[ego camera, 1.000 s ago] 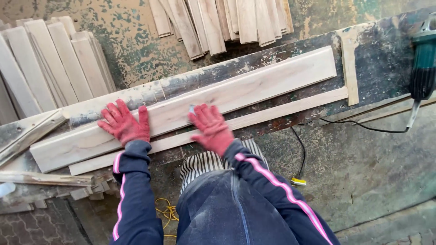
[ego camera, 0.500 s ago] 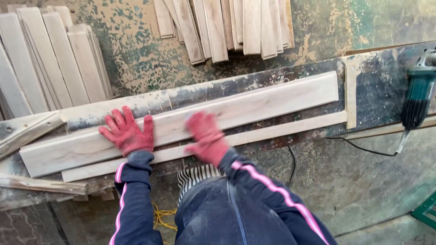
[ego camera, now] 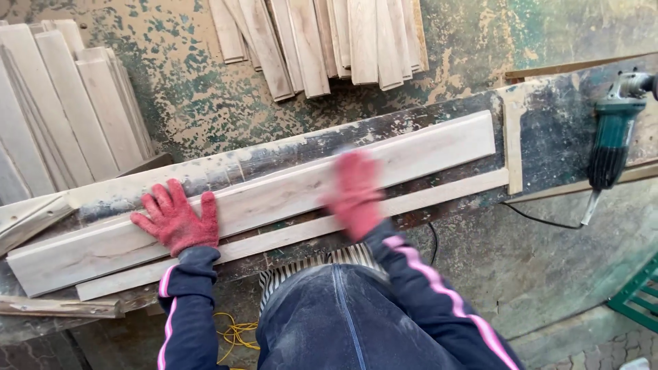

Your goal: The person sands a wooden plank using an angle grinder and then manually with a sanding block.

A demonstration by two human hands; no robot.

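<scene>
A long pale wooden board [ego camera: 274, 199] lies flat and slanted on the workbench, apparently smooth-faced.

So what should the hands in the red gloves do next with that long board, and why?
Probably keep sliding the right hand along the long board toward its far end. The left hand lies flat on the board near the other end, pinning it to the bench. The right hand is blurred over the middle, and much of the board past it looks not yet reached.

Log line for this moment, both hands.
left hand: flat on long pale wooden board | right hand: blurred, on board | green power tool: lying at bench right
</scene>
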